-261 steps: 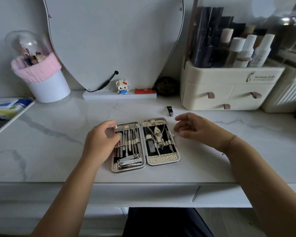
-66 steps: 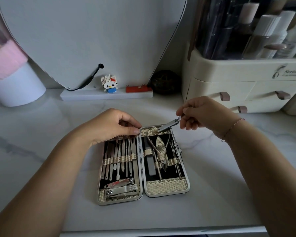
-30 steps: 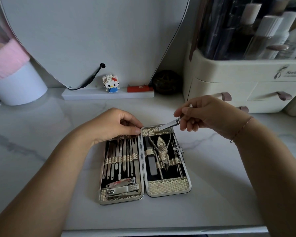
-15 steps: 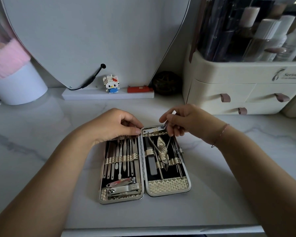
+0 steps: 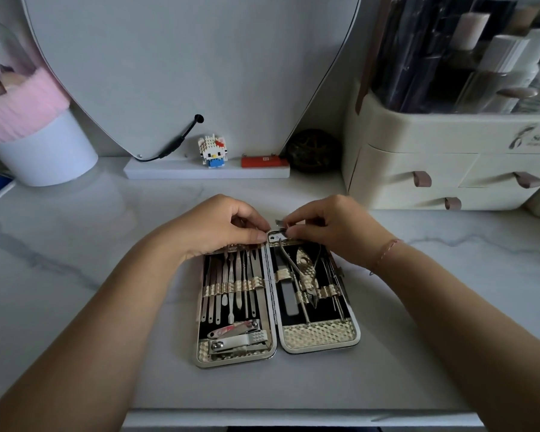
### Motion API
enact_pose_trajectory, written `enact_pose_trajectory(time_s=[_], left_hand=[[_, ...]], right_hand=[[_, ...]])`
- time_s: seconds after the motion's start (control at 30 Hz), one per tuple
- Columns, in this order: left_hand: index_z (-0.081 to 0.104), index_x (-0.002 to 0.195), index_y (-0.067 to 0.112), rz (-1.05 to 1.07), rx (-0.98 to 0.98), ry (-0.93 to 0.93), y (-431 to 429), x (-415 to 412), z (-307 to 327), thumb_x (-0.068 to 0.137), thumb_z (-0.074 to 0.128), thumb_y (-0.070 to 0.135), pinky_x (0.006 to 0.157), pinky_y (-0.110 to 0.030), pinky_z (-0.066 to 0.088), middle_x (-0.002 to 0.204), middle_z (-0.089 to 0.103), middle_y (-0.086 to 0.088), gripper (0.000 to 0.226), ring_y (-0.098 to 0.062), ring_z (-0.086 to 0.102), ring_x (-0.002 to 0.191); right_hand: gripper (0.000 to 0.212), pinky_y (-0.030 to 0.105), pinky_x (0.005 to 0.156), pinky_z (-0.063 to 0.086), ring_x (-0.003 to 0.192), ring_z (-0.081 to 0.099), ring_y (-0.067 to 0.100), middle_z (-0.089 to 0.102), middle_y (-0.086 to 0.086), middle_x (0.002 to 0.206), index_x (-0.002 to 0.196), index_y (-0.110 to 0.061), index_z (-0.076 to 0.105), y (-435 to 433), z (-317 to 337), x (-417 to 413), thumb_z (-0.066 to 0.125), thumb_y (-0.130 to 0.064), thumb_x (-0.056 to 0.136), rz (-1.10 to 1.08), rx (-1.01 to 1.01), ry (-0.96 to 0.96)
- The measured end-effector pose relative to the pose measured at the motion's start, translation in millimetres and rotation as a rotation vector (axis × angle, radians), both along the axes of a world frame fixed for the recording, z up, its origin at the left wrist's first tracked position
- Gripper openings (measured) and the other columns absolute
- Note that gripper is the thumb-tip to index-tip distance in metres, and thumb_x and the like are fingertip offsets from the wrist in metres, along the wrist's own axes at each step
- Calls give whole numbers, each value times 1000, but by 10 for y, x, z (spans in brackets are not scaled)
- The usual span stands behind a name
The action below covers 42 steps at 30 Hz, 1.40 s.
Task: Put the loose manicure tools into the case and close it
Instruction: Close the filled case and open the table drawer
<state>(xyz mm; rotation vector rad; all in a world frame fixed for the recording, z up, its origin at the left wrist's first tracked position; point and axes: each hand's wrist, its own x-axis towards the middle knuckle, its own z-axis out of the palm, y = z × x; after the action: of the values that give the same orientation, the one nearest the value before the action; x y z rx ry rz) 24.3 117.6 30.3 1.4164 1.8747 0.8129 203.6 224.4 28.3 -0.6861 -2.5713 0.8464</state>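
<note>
I'm getting one view only: head camera, wide-angle, looking forward and down, close over the marble counter (image 5: pixel 75 275). It's facing the mirror (image 5: pixel 184 63) and the back wall, with both forearms entering from the bottom edge.

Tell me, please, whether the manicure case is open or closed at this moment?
Open. The manicure case lies flat on the marble counter, both halves spread beside the hinge, with tools visible under the straps.

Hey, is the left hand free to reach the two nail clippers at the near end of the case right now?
Probably yes. The nail clippers lie uncovered in the case's left half, near end, nothing above them. But the left hand is pressed on that half's far edge, so it would have to let go first.
</note>
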Motion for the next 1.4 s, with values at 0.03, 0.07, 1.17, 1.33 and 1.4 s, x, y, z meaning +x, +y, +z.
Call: enact_pose_trajectory(time_s=[0.03, 0.07, 1.17, 1.33, 1.4], left_hand=[[74, 92, 25, -5, 11, -8, 1, 12, 2, 70, 77, 34, 75, -19, 49, 88, 72, 4, 23, -3, 64, 77], [74, 93, 26, -10, 22, -18, -1, 29, 7, 66, 75, 41, 79, -20, 49, 91, 73, 5, 30, -5, 65, 82], [62, 111, 8, 417, 74, -1088, -878, 585, 118, 96, 37, 50, 90, -44, 48, 101, 69, -17, 51, -31, 66, 95], [66, 94, 9, 450, 123, -1107, -828, 661, 187, 95, 42, 46, 75, -38, 55, 85, 72, -13, 44, -26, 70, 75], [65, 96, 8, 487, 127, -1080, -847, 593, 188, 96, 44, 40, 75, -39, 55, 84, 72, -14, 39, -26, 70, 74]], right_hand=[[16, 23, 67, 46, 67, 61, 14, 72, 5, 77, 94, -23, 75, -3, -12, -15, 71, -28, 79, -18, 11, 11], [13, 25, 65, 46, 62, 58, 15, 69, 6, 72, 90, -24, 75, 1, -26, -26, 72, -28, 78, -35, 24, 20], [31, 44, 70, 51, 62, 69, 26, 70, 17, 71, 91, 2, 57, -556, 22, 356, 30, -10, 100, -278, -1511, 389], [31, 44, 79, 48, 67, 67, 27, 69, 17, 71, 91, 3, 57, -625, 70, 232, 31, -11, 100, -259, -1494, 473], [30, 44, 82, 47, 79, 62, 28, 66, 18, 83, 92, 3, 56, -663, 89, 186, 32, -11, 100, -244, -1484, 473]])
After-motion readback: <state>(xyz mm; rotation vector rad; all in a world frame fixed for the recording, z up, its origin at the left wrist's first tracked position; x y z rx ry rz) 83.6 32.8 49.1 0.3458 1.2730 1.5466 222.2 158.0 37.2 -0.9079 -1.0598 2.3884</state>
